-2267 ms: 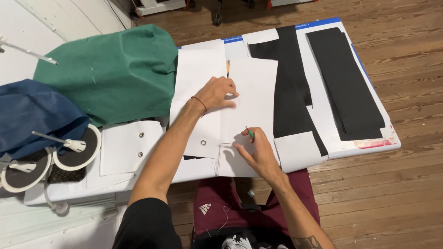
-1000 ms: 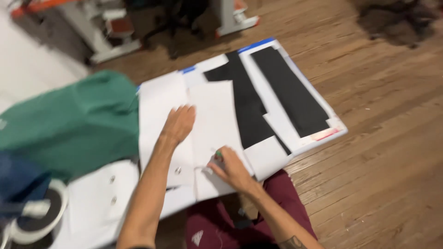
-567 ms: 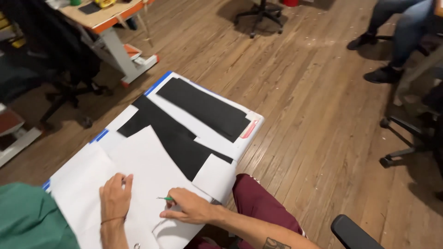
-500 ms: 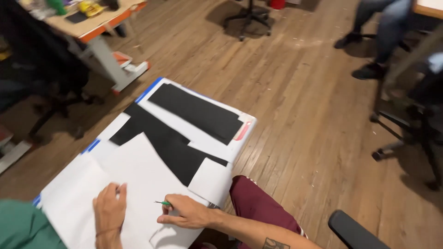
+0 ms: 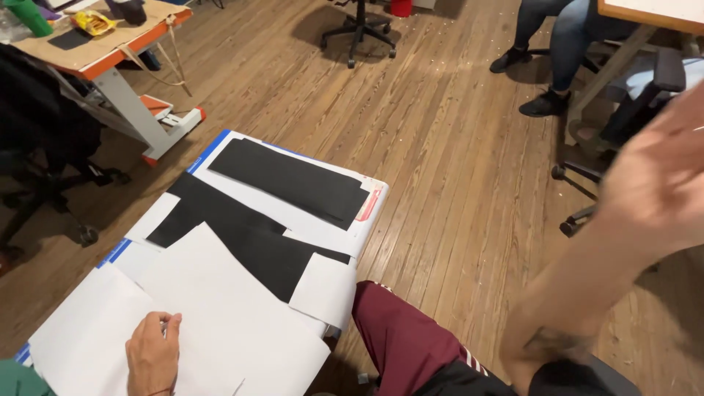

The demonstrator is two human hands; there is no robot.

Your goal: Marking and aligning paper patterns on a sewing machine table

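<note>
At bottom left of the head view, your left hand [image 5: 152, 353] lies flat w/ fingers loosely together on the big white paper sheet [image 5: 220, 323], palm down, holding nothing. That sheet covers the near part of the white desk [image 5: 372, 192] & overlaps other white sheets to its left. Your right hand [image 5: 660, 183] is up in the air at far right, well apart from the desk, blurred; fingers look spread & nothing shows in it, but the blur means you can't tell for sure. Your forearm runs down from it toward the lower edge of frame.

Beyond the paper, a black L-shaped fabric piece [image 5: 242, 235] lies on the desk, partly under the white sheet. A long black strip [image 5: 290, 180] lies just beside it nearer the far edge, w/ a small pink tag [image 5: 367, 205] at the strip's right end. A smaller white paper piece [image 5: 323, 290] hangs over the near-right edge, close to your maroon-clad leg [image 5: 403, 337].

Wood floor [image 5: 455, 147] all around. Another work table w/ orange edge [image 5: 103, 51] stands top left; a seated person's legs [image 5: 557, 44] show top right.
</note>
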